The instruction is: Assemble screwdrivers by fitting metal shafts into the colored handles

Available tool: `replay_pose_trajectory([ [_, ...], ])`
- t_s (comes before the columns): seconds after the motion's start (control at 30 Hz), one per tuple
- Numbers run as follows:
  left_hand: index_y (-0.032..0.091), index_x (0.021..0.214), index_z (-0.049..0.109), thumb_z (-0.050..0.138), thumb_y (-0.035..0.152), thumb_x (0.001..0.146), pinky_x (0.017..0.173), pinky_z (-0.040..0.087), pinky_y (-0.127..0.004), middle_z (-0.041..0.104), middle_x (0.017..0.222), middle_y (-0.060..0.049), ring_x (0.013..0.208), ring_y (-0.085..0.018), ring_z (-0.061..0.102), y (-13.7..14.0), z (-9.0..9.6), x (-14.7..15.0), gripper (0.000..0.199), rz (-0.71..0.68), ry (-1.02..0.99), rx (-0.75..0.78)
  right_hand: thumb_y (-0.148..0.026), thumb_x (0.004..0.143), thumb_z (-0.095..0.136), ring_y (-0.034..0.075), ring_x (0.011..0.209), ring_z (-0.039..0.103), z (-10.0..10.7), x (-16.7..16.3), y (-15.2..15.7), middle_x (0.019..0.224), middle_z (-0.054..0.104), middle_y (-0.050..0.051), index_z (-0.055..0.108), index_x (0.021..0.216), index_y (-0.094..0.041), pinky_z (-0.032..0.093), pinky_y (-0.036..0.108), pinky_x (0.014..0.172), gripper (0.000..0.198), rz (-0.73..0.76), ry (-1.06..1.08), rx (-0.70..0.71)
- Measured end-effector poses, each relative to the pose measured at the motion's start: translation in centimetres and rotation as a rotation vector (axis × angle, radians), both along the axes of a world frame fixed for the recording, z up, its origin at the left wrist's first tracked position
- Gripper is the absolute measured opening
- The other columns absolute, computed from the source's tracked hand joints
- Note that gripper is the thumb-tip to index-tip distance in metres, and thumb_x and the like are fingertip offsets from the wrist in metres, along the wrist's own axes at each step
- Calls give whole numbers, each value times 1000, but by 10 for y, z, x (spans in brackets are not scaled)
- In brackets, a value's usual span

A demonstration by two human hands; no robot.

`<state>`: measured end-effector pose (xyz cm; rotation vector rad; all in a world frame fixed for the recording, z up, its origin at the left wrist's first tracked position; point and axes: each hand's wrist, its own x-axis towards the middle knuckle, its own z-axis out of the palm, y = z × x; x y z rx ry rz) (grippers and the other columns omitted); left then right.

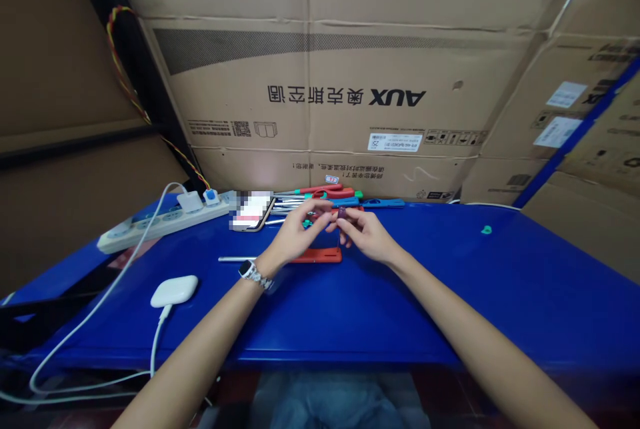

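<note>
My right hand pinches a small dark purple piece between thumb and fingers. A thin, wire-like line hangs below those fingertips. Close against it on the left is my left hand, its thumb and fingertips drawn together; whatever is between them is too small to make out. Beneath both hands lies a red long-nosed lighter with a slim metal tube pointing left, partly covered by my left wrist. Behind the hands, several similar red and blue tools with metal tubes lie bunched, including a blue one.
A phone rests left of the bunch, near a power strip with plugs. A white earphone case on a cable sits front left. A small teal piece lies at right. Cardboard walls the blue table's back.
</note>
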<state>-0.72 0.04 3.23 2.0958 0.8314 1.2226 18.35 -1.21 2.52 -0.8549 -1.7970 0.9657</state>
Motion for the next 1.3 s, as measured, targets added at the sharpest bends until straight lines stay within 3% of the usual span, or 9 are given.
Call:
replay_pose_trajectory([
  [0.13, 15, 108, 69, 58, 42, 92, 70, 52, -29, 69, 97, -8, 75, -15, 64, 8, 22, 12, 33, -139, -84, -75, -55, 88, 57, 10, 54, 57, 0, -1, -2, 83, 72, 6, 64, 94, -17, 50, 24, 50, 39, -7, -8, 4],
  [0.27, 13, 97, 71, 62, 41, 89, 59, 48, -27, 67, 79, -4, 58, -11, 57, 14, 19, 19, 30, -211, -133, -141, -51, 88, 57, 10, 53, 56, -3, -1, -3, 83, 71, 6, 61, 93, -17, 50, 24, 50, 35, -22, 22, 3],
  [0.4, 13, 90, 71, 69, 41, 83, 61, 49, -27, 69, 80, -5, 65, -14, 61, 13, 16, 21, 29, -165, -174, -152, -49, 85, 63, 11, 53, 58, -6, -5, -3, 83, 72, 5, 59, 100, -19, 50, 25, 50, 34, -49, 75, 1],
  [0.57, 14, 74, 61, 76, 37, 77, 62, 46, -27, 65, 71, -3, 65, -13, 59, 10, 21, 27, 28, -105, -178, -123, -50, 75, 75, 12, 48, 59, -12, -14, -3, 68, 68, -1, 50, 80, -22, 49, 25, 48, 38, -203, 184, -29],
  [0.7, 15, 69, 57, 77, 37, 76, 65, 45, -27, 61, 69, -1, 66, -13, 57, 12, 25, 32, 31, -62, -144, -37, -52, 72, 76, 14, 48, 61, -11, -14, -2, 68, 68, 0, 54, 78, -20, 52, 27, 48, 39, -225, 229, -59],
  [0.97, 18, 109, 71, 55, 39, 94, 70, 50, -29, 65, 110, -10, 89, -17, 63, 14, 21, 20, 31, -196, 4, -19, -54, 80, 66, 12, 50, 59, 4, -4, -4, 58, 62, 0, 66, 79, -17, 52, 25, 50, 38, -73, 65, -71],
  [1.07, 17, 103, 73, 59, 37, 92, 70, 49, -29, 66, 104, -9, 83, -16, 62, 15, 16, 19, 27, -161, -30, 3, -49, 84, 62, 11, 50, 56, 3, -5, -5, 61, 63, 0, 67, 84, -17, 52, 25, 51, 33, -70, 47, -35],
  [1.17, 15, 89, 72, 69, 34, 85, 72, 48, -30, 67, 91, -6, 82, -17, 62, 15, 12, 24, 20, -75, -99, 21, -41, 80, 68, 11, 51, 57, -4, -11, -3, 73, 68, 0, 63, 92, -19, 51, 25, 51, 26, -161, 129, 2],
  [1.3, 16, 73, 60, 76, 37, 77, 66, 43, -28, 62, 77, -2, 73, -15, 59, 15, 10, 32, 27, 48, -168, 18, -43, 70, 79, 14, 51, 61, -11, -17, 0, 64, 64, -2, 51, 75, -20, 53, 26, 50, 37, -264, 248, -30],
])
